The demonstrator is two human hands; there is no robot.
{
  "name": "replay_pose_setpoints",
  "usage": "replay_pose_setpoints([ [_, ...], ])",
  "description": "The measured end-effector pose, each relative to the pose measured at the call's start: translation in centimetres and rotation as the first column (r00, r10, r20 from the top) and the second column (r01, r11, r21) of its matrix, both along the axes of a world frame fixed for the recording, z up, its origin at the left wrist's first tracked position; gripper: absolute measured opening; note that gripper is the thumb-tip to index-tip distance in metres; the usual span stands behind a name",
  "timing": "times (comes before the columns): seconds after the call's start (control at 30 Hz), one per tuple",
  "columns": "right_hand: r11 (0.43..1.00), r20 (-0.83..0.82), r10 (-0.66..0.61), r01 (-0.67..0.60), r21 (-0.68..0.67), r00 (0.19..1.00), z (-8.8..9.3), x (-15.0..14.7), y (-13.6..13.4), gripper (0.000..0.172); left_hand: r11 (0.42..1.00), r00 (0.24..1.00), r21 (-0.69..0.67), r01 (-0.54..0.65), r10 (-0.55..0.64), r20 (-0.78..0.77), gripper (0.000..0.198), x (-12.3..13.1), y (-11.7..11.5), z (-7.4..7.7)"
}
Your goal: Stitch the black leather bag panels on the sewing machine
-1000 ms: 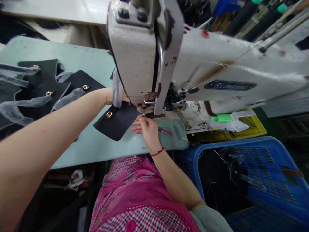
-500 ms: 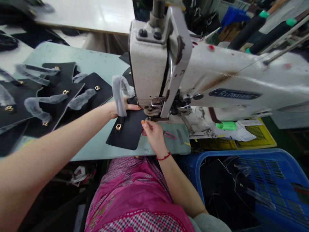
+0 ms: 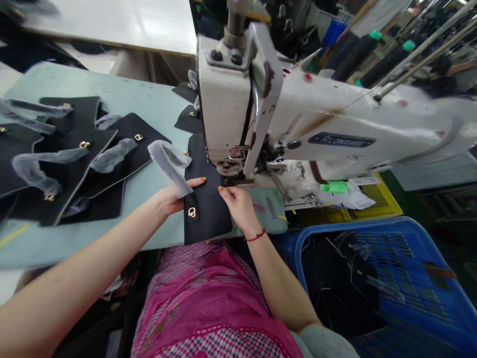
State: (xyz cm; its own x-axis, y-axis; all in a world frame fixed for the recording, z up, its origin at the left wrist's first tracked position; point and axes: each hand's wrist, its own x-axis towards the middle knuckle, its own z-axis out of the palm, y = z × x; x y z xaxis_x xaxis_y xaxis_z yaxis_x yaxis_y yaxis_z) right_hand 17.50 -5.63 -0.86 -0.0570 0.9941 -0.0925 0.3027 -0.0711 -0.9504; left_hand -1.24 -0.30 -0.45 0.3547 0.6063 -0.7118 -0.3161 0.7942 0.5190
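A black bag panel (image 3: 208, 214) with gold buckles lies at the sewing machine's needle area, its right edge by the presser foot. Its handle (image 3: 167, 164), wrapped in clear plastic, arches up from the left side. My left hand (image 3: 173, 196) grips the panel's left edge, with a finger stretched over the top beside the handle; the rest of its fingers are partly hidden. My right hand (image 3: 238, 206) pinches the panel's right edge just in front of the presser foot. The sewing machine (image 3: 231, 104) hides the panel's far right corner. Pink-handled thread snips (image 3: 260, 207) lie right of my right hand.
More black panels (image 3: 89, 164) with wrapped handles overlap on the left of the pale green table (image 3: 149, 94). Others lie behind the machine head. A blue basket (image 3: 421, 233) at lower right holds black panels. Yellow crates (image 3: 391, 199) stand below the machine arm.
The panel has turned and come nearer to me along its length. My left hand has moved from its far end down to its left edge. The right hand still pinches the right edge.
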Motion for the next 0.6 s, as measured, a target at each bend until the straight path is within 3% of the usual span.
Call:
replay_pose_setpoints([
  [0.6,1.0,-0.027,-0.007,0.007,-0.007,1.0,-0.42,-0.23,0.1,0.046,1.0,0.999,0.028,-0.001,0.002,-0.038,0.018,-0.21,0.87,0.5],
])
